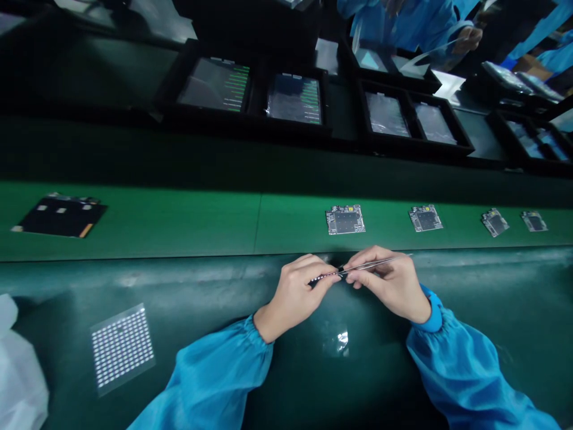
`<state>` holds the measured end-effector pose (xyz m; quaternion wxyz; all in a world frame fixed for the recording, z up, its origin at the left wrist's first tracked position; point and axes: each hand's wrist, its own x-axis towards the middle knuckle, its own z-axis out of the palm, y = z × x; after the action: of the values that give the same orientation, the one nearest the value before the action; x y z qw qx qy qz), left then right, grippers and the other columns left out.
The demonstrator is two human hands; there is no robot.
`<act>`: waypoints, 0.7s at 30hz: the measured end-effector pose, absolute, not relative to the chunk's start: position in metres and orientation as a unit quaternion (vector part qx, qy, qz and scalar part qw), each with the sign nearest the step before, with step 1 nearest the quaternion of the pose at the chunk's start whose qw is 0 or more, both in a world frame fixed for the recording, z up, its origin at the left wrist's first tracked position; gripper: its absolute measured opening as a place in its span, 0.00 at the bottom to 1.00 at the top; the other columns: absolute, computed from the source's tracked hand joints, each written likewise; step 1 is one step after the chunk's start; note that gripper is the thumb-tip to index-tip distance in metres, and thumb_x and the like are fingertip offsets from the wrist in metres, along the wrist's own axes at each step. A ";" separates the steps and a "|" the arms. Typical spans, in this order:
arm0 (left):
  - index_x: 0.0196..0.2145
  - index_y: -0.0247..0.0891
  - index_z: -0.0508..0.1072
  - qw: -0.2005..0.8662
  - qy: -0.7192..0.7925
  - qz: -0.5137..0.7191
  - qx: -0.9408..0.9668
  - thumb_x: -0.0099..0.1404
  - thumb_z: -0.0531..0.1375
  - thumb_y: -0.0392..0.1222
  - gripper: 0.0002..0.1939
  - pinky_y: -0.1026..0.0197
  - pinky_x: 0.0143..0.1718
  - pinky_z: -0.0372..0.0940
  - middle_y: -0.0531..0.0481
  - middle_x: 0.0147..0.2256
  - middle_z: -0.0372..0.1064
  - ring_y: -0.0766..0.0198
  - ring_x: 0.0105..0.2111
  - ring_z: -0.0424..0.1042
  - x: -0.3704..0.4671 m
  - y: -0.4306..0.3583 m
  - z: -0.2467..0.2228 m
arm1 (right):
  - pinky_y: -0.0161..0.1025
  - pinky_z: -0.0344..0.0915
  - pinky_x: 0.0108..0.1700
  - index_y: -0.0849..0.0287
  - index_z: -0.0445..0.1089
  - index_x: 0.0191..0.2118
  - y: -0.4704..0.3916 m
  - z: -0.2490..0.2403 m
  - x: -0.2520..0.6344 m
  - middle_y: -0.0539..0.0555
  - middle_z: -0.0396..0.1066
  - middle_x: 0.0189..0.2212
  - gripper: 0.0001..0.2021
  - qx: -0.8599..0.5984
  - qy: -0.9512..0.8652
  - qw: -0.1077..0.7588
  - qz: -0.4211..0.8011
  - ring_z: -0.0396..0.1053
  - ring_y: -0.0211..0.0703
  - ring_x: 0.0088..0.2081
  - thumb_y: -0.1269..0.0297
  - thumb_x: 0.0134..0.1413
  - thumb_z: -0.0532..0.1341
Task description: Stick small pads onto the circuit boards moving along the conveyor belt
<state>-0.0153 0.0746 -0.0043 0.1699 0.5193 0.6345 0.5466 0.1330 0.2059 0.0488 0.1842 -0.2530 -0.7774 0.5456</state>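
Near the belt's front edge, my left hand [301, 288] pinches a thin dark strip [323, 277] with a row of white dots, seen nearly edge-on. My right hand [388, 279] is closed on slim metal tweezers [373, 263], whose tips meet a small black piece [341, 270] beside the left fingertips. The two hands are close together, and their fingertips partly hide the small piece. Just beyond them, a circuit board [345, 220] lies flat on the green belt [215, 224].
More boards [425, 218] lie along the belt to the right; a black panel [62, 216] is at its left. A sheet of white dots [122, 348] rests on the bench, with a white bag [20, 376] at left. Black trays [293, 98] line the far side, where people in blue sit.
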 end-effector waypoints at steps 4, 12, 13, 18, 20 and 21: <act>0.33 0.39 0.82 0.168 0.637 0.544 0.519 0.68 0.64 0.37 0.06 0.59 0.35 0.72 0.48 0.30 0.80 0.61 0.31 0.78 -0.015 0.074 -0.005 | 0.39 0.78 0.28 0.56 0.80 0.28 0.205 0.049 0.133 0.56 0.79 0.32 0.06 -0.257 -0.781 0.182 0.539 0.78 0.46 0.31 0.64 0.55 0.71; 0.33 0.39 0.82 0.164 0.638 0.542 0.522 0.68 0.65 0.36 0.06 0.58 0.35 0.72 0.49 0.30 0.80 0.61 0.30 0.77 -0.015 0.075 -0.003 | 0.38 0.78 0.27 0.57 0.79 0.25 0.203 0.049 0.131 0.56 0.79 0.32 0.09 -0.257 -0.787 0.175 0.534 0.77 0.43 0.29 0.64 0.56 0.69; 0.32 0.39 0.82 0.164 0.638 0.541 0.523 0.68 0.64 0.37 0.06 0.58 0.35 0.72 0.49 0.30 0.80 0.61 0.30 0.77 -0.015 0.075 -0.003 | 0.38 0.78 0.27 0.57 0.79 0.25 0.202 0.050 0.131 0.56 0.79 0.31 0.09 -0.256 -0.787 0.175 0.534 0.77 0.43 0.29 0.64 0.56 0.69; 0.34 0.38 0.82 0.160 0.634 0.545 0.525 0.67 0.65 0.36 0.05 0.59 0.33 0.71 0.48 0.30 0.80 0.61 0.30 0.77 -0.016 0.074 -0.004 | 0.38 0.77 0.27 0.57 0.78 0.24 0.208 0.053 0.131 0.55 0.78 0.29 0.10 -0.273 -0.762 0.198 0.553 0.76 0.41 0.26 0.64 0.56 0.69; 0.34 0.38 0.82 0.158 0.634 0.544 0.526 0.66 0.66 0.36 0.03 0.59 0.33 0.71 0.48 0.30 0.79 0.61 0.30 0.77 -0.016 0.075 -0.005 | 0.39 0.76 0.26 0.58 0.78 0.27 0.220 0.051 0.127 0.54 0.77 0.25 0.07 -0.291 -0.737 0.227 0.566 0.75 0.41 0.24 0.64 0.54 0.69; 0.34 0.38 0.82 0.157 0.634 0.543 0.527 0.66 0.66 0.35 0.03 0.60 0.33 0.71 0.48 0.30 0.79 0.61 0.30 0.77 -0.016 0.075 -0.005 | 0.39 0.75 0.25 0.59 0.77 0.28 0.228 0.047 0.123 0.53 0.76 0.24 0.06 -0.300 -0.724 0.245 0.571 0.74 0.41 0.23 0.64 0.53 0.70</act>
<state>-0.0164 0.0748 -0.0051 0.1572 0.5269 0.6344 0.5434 0.1233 0.2284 0.0472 0.2451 -0.3000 -0.7235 0.5714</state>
